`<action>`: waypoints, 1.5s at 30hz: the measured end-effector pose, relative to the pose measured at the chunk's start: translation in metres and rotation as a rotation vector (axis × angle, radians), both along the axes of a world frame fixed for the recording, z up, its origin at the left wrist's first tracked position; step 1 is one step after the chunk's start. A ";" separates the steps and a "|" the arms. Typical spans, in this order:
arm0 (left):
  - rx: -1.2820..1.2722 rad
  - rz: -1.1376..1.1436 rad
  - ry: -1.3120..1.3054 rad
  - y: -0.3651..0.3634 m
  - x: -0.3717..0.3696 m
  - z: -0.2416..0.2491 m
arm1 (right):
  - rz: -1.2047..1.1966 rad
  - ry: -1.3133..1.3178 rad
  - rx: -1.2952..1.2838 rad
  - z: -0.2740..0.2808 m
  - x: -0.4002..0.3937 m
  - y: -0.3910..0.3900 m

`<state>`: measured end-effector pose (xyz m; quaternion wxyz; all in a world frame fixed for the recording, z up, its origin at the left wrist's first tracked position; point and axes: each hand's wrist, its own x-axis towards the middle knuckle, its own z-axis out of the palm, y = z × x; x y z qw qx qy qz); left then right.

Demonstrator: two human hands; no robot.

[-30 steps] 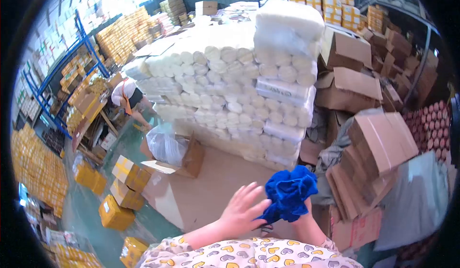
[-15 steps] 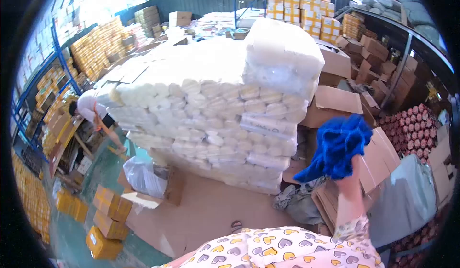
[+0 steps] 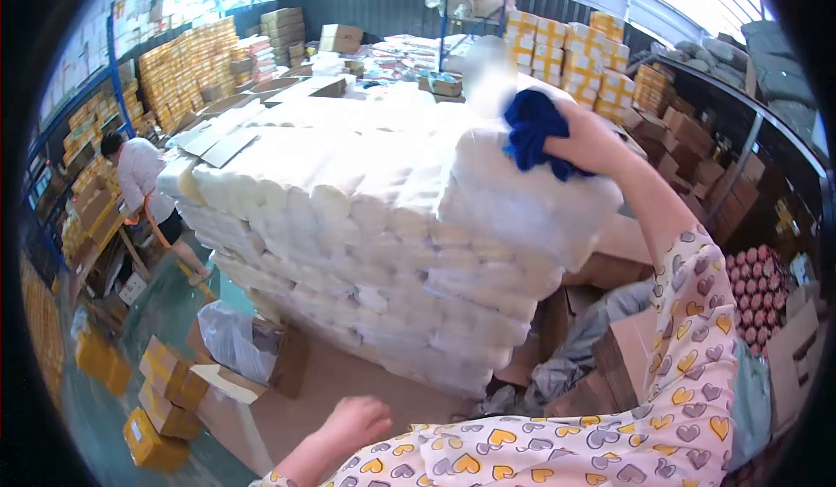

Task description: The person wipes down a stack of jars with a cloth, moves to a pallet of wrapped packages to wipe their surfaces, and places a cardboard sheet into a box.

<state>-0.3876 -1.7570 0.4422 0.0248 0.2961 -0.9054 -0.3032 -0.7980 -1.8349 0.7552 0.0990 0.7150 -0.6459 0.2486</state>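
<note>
Right hand (image 3: pixel 596 139) is raised high, fingers closed around a bunched blue cloth (image 3: pixel 533 134), which sits at the upper right edge of the big stack of white wrapped rolls (image 3: pixel 366 226), touching or just above the top bag there; exact contact cannot be told. Right sleeve, heart print (image 3: pixel 697 330), runs down along the stack's right side. Left hand (image 3: pixel 357 419) is low near the bottom of view, fingers curled loosely inward, holding nothing, over the cardboard sheet on the floor (image 3: pixel 348 382). Stack fills the middle of view, front face bulging toward the camera, its right corner overhanging brown boxes (image 3: pixel 610 261) packed just beside it. Flattened cardboard sheets (image 3: pixel 222 139) lie on the stack's top left. Right of the arm the room is tight: folded cartons (image 3: pixel 610 365), grey wrapping (image 3: pixel 575 348), and a block of red round-ended items (image 3: pixel 758 295) are close together. Left of the stack is an open strip of green floor (image 3: pixel 165 295), with a clear plastic bag in an open carton (image 3: pixel 235 339) near the stack's lower left corner and yellow taped boxes (image 3: pixel 161 382) scattered further out. Another person in a white top (image 3: pixel 144 182) bends at that strip's far edge, beside blue shelving (image 3: pixel 113 60) filled with yellow boxes. More yellow boxes (image 3: pixel 566 47) are piled behind the stack.
</note>
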 end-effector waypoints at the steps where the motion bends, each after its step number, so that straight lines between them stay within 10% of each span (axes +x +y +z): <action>1: -0.103 0.038 0.177 -0.015 -0.020 0.014 | 0.081 0.071 -0.084 -0.003 -0.004 -0.010; 12: -0.987 0.187 0.658 -0.107 -0.220 0.192 | -0.281 0.182 0.008 0.004 -0.185 -0.144; 16: -0.982 0.307 0.675 -0.125 -0.255 0.189 | -0.319 0.008 -0.021 0.001 -0.219 -0.148; 23: -1.004 0.346 0.726 -0.130 -0.259 0.182 | 0.391 -0.069 -0.093 -0.004 -0.131 0.007; 32: -1.062 0.245 0.859 -0.131 -0.245 0.149 | 0.439 0.122 0.055 0.008 -0.036 0.020; 40: -1.072 0.222 0.917 -0.139 -0.247 0.119 | 0.116 -0.120 0.001 0.012 -0.123 -0.145; 42: -1.121 0.252 0.944 -0.144 -0.251 0.113 | -0.468 0.216 -0.002 0.009 -0.162 -0.170; 45: -1.216 0.253 0.935 -0.150 -0.250 0.110 | -0.718 0.291 0.183 0.015 -0.218 -0.193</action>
